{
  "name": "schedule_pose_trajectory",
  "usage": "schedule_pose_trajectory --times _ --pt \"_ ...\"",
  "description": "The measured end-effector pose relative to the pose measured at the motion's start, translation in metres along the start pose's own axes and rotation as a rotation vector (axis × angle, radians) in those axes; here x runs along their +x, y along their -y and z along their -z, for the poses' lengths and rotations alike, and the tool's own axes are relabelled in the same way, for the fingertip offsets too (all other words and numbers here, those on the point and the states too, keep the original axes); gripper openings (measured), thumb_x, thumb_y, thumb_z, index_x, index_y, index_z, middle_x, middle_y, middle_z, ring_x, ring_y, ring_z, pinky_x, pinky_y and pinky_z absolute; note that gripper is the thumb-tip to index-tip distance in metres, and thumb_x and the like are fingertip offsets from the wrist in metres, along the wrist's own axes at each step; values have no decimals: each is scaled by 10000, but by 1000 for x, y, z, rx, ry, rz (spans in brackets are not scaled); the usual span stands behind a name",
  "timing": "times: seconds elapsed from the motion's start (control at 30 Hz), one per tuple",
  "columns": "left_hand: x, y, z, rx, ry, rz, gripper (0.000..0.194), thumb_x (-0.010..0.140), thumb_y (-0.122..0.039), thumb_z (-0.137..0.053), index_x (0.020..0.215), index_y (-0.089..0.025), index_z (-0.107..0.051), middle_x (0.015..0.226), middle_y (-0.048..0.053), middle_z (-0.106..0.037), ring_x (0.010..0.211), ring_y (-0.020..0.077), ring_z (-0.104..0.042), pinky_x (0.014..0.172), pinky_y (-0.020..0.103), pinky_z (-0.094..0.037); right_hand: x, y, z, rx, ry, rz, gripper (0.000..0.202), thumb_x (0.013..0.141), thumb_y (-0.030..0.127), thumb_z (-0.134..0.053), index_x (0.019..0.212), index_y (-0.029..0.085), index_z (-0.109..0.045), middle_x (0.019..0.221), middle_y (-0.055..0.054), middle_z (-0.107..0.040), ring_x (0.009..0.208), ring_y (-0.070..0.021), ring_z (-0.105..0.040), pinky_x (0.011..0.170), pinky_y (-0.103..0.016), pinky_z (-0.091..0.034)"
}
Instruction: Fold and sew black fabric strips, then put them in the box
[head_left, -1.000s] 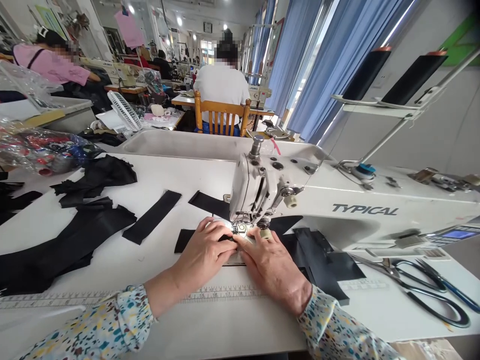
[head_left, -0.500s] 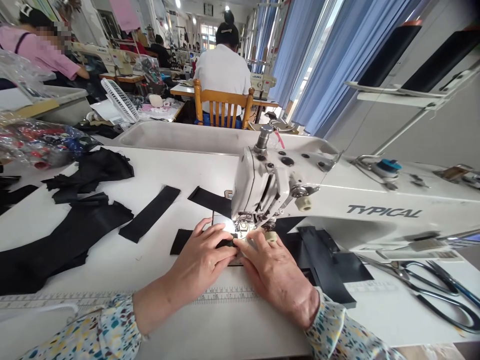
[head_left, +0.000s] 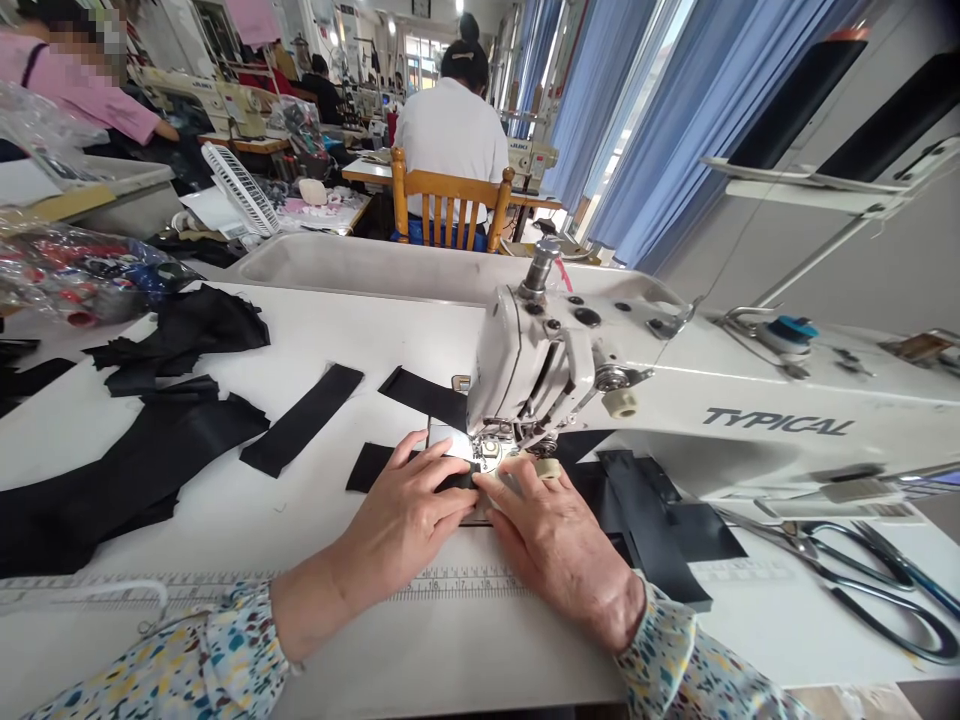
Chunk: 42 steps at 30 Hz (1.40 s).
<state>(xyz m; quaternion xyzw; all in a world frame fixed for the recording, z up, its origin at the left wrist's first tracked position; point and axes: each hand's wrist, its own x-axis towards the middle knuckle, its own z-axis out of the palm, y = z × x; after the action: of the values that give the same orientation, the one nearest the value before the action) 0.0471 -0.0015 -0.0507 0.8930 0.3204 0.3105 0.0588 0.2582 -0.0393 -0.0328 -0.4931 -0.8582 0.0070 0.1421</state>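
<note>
A black fabric strip lies under my left hand, its end reaching the lit needle area of the white sewing machine. The fingers of my left hand are spread and press the strip flat. My right hand is closed in a pinch at the strip's right end, just in front of the presser foot, thumb and index close to the left fingertips. Another black strip lies behind, partly hidden by the machine head. A third strip rests to the left.
Black fabric pieces cover the left of the table; more lie right of my right hand. Scissors are at the far right. A printed ruler runs along the front. A person in white sits beyond.
The camera view has shifted slightly, so the machine appears a little further right. Both hands keep nearly the same pose at the strip.
</note>
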Motion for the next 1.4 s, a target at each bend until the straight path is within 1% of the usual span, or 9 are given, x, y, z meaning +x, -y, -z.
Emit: schedule_pose_trajectory --times 0.17,0.3,0.37,0.53,0.67,0.9,1.17,1.27,1.4 --pt "3 -1 3 -27 7 -21 286 1016 -113 -527 823 -200 -719 992 29 -703 1208 255 -603 1126 536 -385 -2 -1 1 -2 14 -14 382 1038 216 -436 1369 216 -626 1190 -152 -629 1071 -290 -588 939 -491 -473" --pt "7 1 4 -60 -1 -53 289 1018 -107 -522 792 -185 -685 1001 26 -698 1192 239 -587 1092 482 -411 -3 -1 0 -39 15 -26 397 1037 222 -439 1387 232 -628 1203 -161 -629 1046 -290 -590 924 -500 -486" --pt "8 2 5 -70 22 -63 296 1021 -105 -512 785 -182 -673 1026 26 -704 1195 239 -578 1070 470 -424 -4 -2 -1 -51 6 -21 401 1038 222 -438 1391 226 -627 1193 -164 -633 1034 -288 -590 923 -501 -488" --pt "9 7 5 -84 91 -74 304 1021 -99 -507 786 -193 -675 1084 2 -718 1174 225 -595 1129 522 -373 -4 -3 -3 -35 11 -25 410 1034 222 -434 1398 217 -624 1174 -162 -637 1015 -290 -579 920 -506 -490" --pt "7 8 4 -77 84 -72 300 1016 -91 -508 798 -196 -686 1123 6 -725 1223 242 -588 1133 526 -376 -6 -1 -3 -5 13 -38 415 1036 232 -430 1410 222 -609 1256 -168 -606 1045 -292 -572 939 -520 -485" --pt "5 8 1 -70 68 -59 309 1023 -99 -492 797 -197 -680 1133 18 -731 1286 271 -570 1150 549 -359 -7 5 -3 -10 -8 -66 398 1039 266 -441 1392 233 -622 1291 -164 -594 1074 -300 -571 953 -525 -486" --pt "11 6 1 -79 46 -69 327 1016 -94 -498 754 -191 -669 1032 19 -705 1129 216 -611 1137 527 -375 -7 5 -6 -34 -13 -73 414 1042 277 -435 1418 223 -599 1342 -172 -584 1151 -315 -560 981 -525 -477" --pt "13 7 1 -94 29 -57 309 1012 -106 -517 770 -193 -690 1021 37 -670 1121 215 -600 1127 515 -389 -5 5 -7 -39 -2 -79 416 1046 278 -429 1424 223 -594 1364 -174 -572 1187 -324 -551 986 -528 -470" --pt "15 9 0 -109 13 -43 264 994 -124 -562 798 -199 -723 984 53 -606 1090 213 -586 1102 493 -425 0 3 -4 -34 50 -109 435 1051 282 -412 1455 233 -566 1273 -174 -595 1094 -310 -566 954 -524 -475"
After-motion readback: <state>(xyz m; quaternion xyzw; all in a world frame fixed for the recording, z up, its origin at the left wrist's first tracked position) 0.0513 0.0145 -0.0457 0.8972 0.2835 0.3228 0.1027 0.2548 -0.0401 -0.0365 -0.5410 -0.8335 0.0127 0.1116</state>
